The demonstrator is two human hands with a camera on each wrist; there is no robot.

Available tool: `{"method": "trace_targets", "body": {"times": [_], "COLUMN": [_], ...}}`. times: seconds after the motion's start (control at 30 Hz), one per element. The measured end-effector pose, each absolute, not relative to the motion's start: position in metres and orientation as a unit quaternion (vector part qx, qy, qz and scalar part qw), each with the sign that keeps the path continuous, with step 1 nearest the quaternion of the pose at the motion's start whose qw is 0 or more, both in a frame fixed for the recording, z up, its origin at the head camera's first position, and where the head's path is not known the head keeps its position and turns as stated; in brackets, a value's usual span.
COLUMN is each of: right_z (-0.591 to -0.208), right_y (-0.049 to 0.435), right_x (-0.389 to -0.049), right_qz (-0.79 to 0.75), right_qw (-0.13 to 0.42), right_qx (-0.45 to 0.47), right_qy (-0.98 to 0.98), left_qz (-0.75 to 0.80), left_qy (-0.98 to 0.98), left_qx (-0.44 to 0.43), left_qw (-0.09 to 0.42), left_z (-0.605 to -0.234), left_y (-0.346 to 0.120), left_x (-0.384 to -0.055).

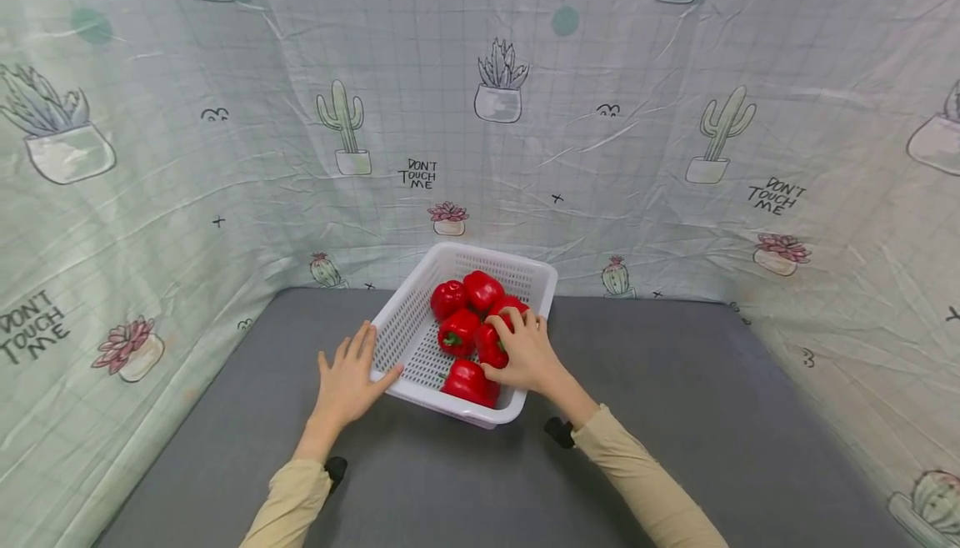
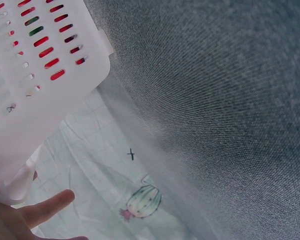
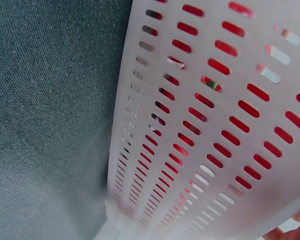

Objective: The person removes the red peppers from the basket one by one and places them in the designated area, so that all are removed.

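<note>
A white perforated plastic basket (image 1: 420, 398) sits on the grey table and holds several red bell peppers. My left hand (image 1: 348, 385) touches the basket's left rim, its fingers spread and mostly straight, the thumb over the front left corner. Inside the basket on the right, the curled fingers of my right hand (image 1: 527, 354) grip a red bell pepper (image 1: 491, 346), which they partly cover. Another bell pepper (image 1: 470, 383) lies at the front, and one with a green stem (image 1: 457, 333) is in the middle. In the right wrist view, red shows through the slots of the basket wall (image 3: 285, 200).
The grey table (image 1: 675, 414) extends around the basket on both sides and in front. Behind it and along the sides hangs a pale curtain (image 1: 570, 139) printed with cacti, close to the basket's back edge. Black wrist devices (image 1: 558, 431) sit under both cuffs.
</note>
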State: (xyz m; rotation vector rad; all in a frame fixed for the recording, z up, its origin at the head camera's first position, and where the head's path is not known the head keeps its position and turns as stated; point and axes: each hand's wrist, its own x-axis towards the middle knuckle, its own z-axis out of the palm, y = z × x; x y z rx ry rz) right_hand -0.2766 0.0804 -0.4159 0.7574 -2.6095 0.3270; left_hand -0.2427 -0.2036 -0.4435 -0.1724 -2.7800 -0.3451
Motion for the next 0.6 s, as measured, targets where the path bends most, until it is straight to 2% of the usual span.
{"method": "trace_targets", "body": {"times": [0.2,0.6], "right_z": [-0.414,-0.404], "right_y": [0.084,0.097], "right_x": [-0.273,-0.266], "right_qz": [0.131,0.182], "right_qw": [0.212,0.280], "right_qx": [0.285,0.304], "right_qy": [-0.926,-0.892], "left_qz": [-0.117,-0.125], "left_qy": [-0.978,-0.974], "left_qx": [-0.056,-0.060], "left_qw": [0.164,0.177], "left_z": [-0.445,-0.446], "left_y": [-0.204,-0.204], "left_x": [-0.243,-0.244]}}
